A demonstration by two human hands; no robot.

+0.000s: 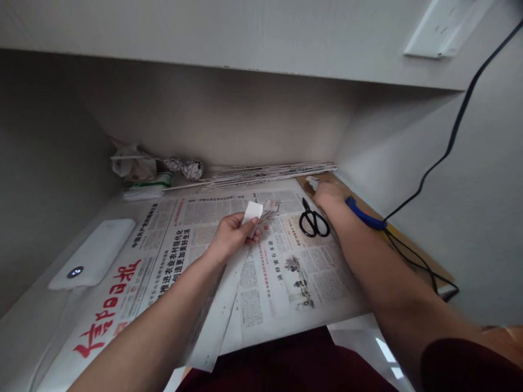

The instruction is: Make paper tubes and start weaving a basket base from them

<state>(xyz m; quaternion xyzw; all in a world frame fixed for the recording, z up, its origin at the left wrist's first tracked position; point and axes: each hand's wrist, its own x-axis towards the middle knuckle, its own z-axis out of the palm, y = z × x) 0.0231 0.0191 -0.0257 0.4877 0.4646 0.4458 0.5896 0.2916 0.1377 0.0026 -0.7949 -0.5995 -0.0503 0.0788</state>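
Observation:
Over the middle of the table, my left hand (236, 233) is closed on newspaper strips (231, 294). Their long pale ends hang toward the table's front edge, and a white end (253, 211) sticks up above my thumb. My right hand (329, 193) reaches to the far right corner, beside a small whitish piece (312, 181). Its fingers are blurred and partly hidden, so whether they grip that piece is unclear. Black-handled scissors (314, 222) lie on the spread newspaper (196, 218), left of my right forearm.
Thin rolled paper sticks (265, 174) lie along the back wall. A plastic bag (134, 163) and a speckled bundle (192, 169) sit at the back left. A white power bank (96, 253) rests at left. By my right forearm is a blue curved object (365, 215) near black cables (425, 185).

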